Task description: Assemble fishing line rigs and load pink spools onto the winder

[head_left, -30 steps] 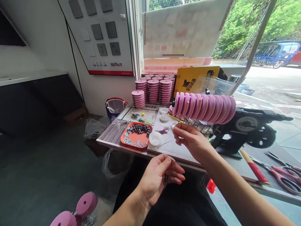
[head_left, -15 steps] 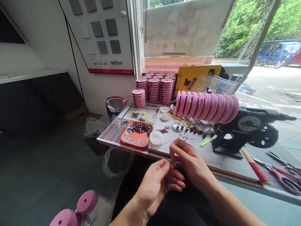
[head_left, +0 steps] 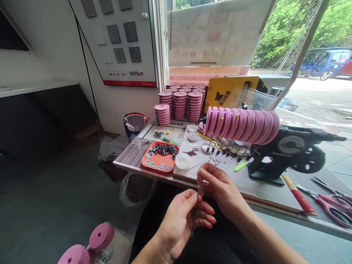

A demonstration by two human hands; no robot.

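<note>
Both hands [head_left: 180, 214] [head_left: 220, 185]; tiny piece [head_left: 198, 188] between

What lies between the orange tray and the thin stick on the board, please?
In the head view, a round white dish lies between the orange tray and the thin stick.

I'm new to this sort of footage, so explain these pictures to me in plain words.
There is no robot: a camera on a person's head looks forward and down at two bare hands. The left hand and right hand meet fingertip to fingertip, apparently pinching a small thin piece, too tiny to identify. On the table beyond, an orange tray holds black strands and turquoise strands. Pale loose beads lie nearby. To the right, a black machine with a dial and gear wheel carries a row of pink spools.
</note>
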